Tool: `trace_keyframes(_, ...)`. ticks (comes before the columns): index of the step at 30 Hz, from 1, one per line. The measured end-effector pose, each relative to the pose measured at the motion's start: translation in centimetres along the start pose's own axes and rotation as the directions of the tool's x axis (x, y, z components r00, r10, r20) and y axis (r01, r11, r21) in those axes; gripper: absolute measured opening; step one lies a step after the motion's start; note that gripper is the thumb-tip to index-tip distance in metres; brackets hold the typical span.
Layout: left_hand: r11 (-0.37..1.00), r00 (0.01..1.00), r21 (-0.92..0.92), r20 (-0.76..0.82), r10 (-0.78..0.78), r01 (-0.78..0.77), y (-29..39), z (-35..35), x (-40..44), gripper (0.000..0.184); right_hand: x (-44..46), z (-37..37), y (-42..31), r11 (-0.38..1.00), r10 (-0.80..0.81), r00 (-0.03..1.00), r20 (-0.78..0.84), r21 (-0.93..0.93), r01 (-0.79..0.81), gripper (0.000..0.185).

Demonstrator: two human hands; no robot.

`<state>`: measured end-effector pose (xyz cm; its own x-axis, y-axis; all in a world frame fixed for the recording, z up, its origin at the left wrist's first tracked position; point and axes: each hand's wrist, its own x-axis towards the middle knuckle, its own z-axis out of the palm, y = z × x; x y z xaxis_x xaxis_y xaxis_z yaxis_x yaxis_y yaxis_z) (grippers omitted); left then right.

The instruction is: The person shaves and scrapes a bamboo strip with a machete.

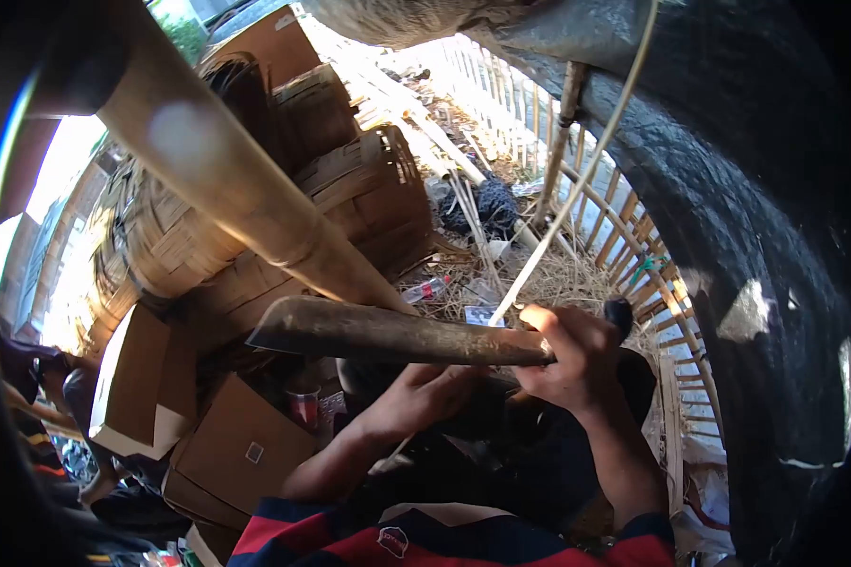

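A broad, curved machete lies crosswise in front of me, its wide tip to the left and its dark end knob at the right. My right hand is closed around it near the handle. Below the blade, my left hand is closed on a long, thin bamboo strip; the blade partly hides its fingers. The strip's pale, flattened part meets the blade's upper edge, and its other end rises to the top of the view. A thin piece shows below my left wrist.
A thick bamboo pole slants down close to the blade. Woven bamboo baskets are stacked at the left, above cardboard boxes and a plastic cup. Dark sheeting hangs at the right beside a bamboo fence. Another person's arm shows lower left.
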<state>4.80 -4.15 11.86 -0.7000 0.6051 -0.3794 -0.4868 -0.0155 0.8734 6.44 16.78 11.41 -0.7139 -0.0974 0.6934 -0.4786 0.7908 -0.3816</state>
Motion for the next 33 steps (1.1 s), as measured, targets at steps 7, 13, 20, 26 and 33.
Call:
trace_keyframes(7,0.987,0.989,0.119,-0.091,0.121,-0.110,-1.6,-0.2,-1.6,0.032,0.8,1.6,-0.4,0.985,-0.168,0.985,-0.043,-0.039,0.167,0.038)
trace_keyframes(13,0.989,0.995,0.118,-0.040,0.094,-0.089,-3.1,-0.4,-2.2,0.031,0.3,1.7,-1.4,0.993,0.029,0.995,0.096,0.115,-0.040,0.049)
trace_keyframes(20,0.917,0.952,0.289,-0.049,0.302,-0.276,-6.9,-0.3,-1.4,0.033,0.0,1.2,-2.9,0.960,0.023,0.944,0.328,0.258,-0.112,0.058)
trace_keyframes(26,0.408,0.957,0.880,0.147,0.251,-0.242,-0.5,0.5,-5.7,0.050,-0.9,1.3,-1.5,0.963,0.181,0.932,0.314,0.135,-0.232,0.044)
trace_keyframes(33,0.318,0.603,0.513,0.695,0.392,-0.797,10.4,-2.5,-10.6,0.080,-0.8,2.0,-1.3,0.932,0.308,0.906,0.291,0.099,-0.349,0.034)
